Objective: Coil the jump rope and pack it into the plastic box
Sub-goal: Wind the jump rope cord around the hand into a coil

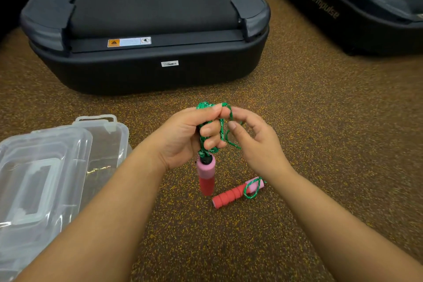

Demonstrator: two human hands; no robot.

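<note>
The jump rope is a green braided cord (220, 131) with two red-and-pink foam handles. My left hand (185, 137) is closed around a bundle of the cord, and one handle (206, 175) hangs down from that fist. My right hand (256, 142) pinches a loop of the cord beside the left thumb. The second handle (231, 196) lies on the floor below my right wrist with a loop of cord over its pink end. The clear plastic box (107, 135) stands open at the left, its lid (39, 167) leaning over its near side.
The floor (320, 144) is brown speckled rubber. The black rear end of a treadmill (146, 68) stands just beyond my hands. A second black treadmill (357, 14) is at the upper right.
</note>
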